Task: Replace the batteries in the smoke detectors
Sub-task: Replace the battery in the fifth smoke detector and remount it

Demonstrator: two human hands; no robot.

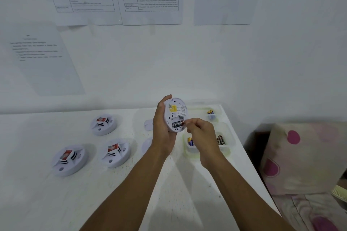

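Smoke detector is gripped by the left hand; its black battery is pinched by the right hand.

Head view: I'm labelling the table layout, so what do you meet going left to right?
Near-left smoke detector → middle front smoke detector → held smoke detector → battery tray → spotted pillow.

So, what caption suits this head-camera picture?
Left hand holds a round white smoke detector; right hand pinches a black battery at its compartment.
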